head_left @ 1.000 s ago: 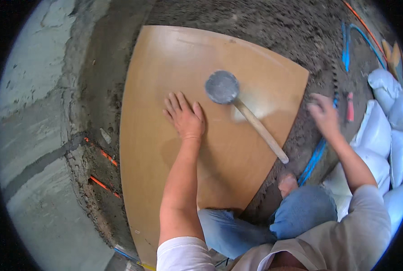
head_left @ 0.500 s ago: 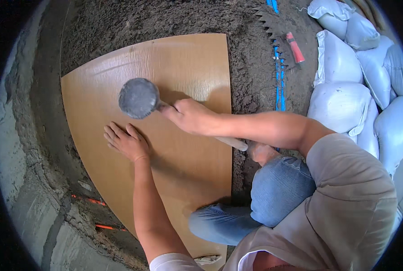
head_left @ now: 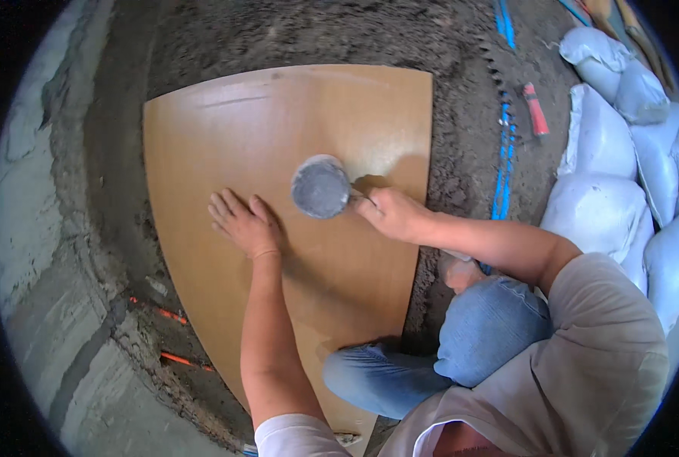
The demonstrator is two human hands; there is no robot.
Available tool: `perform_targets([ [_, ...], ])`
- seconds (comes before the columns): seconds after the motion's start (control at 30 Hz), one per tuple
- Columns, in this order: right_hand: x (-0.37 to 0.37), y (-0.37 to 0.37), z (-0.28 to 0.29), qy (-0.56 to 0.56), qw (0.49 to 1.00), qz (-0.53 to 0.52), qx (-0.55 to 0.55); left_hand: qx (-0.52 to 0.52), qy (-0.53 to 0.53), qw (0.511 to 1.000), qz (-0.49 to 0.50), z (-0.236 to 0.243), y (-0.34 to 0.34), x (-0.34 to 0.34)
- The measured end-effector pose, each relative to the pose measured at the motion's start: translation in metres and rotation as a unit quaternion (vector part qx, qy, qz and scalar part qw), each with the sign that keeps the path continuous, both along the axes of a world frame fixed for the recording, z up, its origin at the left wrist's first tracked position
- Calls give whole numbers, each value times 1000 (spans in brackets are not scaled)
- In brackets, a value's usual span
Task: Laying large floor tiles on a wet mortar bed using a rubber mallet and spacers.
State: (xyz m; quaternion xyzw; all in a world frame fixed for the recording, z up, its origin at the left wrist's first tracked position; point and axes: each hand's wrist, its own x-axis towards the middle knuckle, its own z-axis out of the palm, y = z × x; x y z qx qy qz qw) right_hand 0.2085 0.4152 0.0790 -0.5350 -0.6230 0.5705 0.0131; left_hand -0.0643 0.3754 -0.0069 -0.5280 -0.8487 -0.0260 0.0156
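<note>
A glossy wood-coloured board (head_left: 332, 297) lies on rough grey mortar. My left hand (head_left: 246, 226) rests flat on it, fingers spread. My right hand (head_left: 391, 212) is wrapped round the handle of a mallet, and the round, dusty grey mallet head (head_left: 321, 187) hangs above the board, to the right of my left hand. The far end of the handle is mostly hidden behind my right forearm. I cannot tell whether the mallet head touches the board. My bent knee (head_left: 492, 327) in blue jeans is at the board's right edge, and my other leg lies over its near part.
Rough mortar (head_left: 278, 34) borders the board's far side and right edge. A toothed strip and blue line (head_left: 503, 179) run along the right, with a red-handled object (head_left: 536, 109) beside them. White filled sacks (head_left: 594, 217) are piled at far right. Orange pieces (head_left: 173, 315) lie left.
My view has shifted, so the board and sacks appear further right and lower. The mallet has moved right and nearer me relative to the board. My left hand stays flat on it.
</note>
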Motion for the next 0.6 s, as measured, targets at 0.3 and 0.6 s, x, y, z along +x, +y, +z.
perform_targets([
  [0.3,6,2,-7,8,999,-14,-31,20,-18,989,148,8,-18,-71],
  [0.6,-117,52,-25,122,983,68,116,17,-13,987,157,6,-25,-81],
])
